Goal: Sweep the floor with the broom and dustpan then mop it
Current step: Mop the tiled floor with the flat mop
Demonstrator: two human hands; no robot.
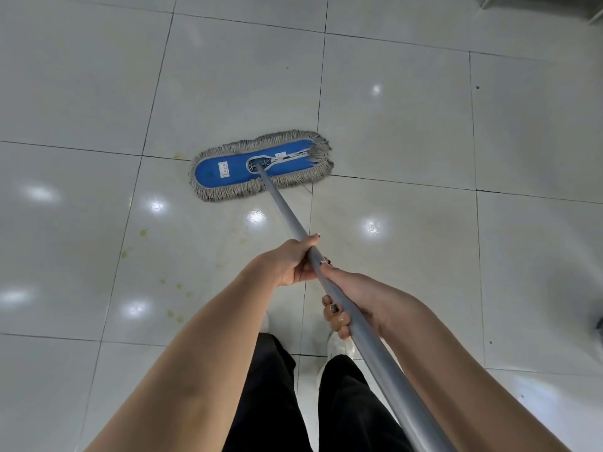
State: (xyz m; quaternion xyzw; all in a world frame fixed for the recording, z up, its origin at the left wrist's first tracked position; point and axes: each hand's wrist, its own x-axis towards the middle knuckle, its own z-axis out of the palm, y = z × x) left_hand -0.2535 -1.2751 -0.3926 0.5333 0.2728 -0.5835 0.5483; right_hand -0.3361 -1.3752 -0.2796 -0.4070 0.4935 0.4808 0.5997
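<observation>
Seen from the head camera, the mop [261,164] lay flat on the tiled floor [408,125] ahead of the person's shoes [341,345], its grey handle [287,216] slanting back toward the body. The left hand [290,262] gripped the handle nearer the mop, and the right hand [355,305] curled round it just behind. With only the mop in use, sweeping looked finished and mopping underway. Yellowish stains [143,233] on the near tiles suggested floor left to cover.
</observation>
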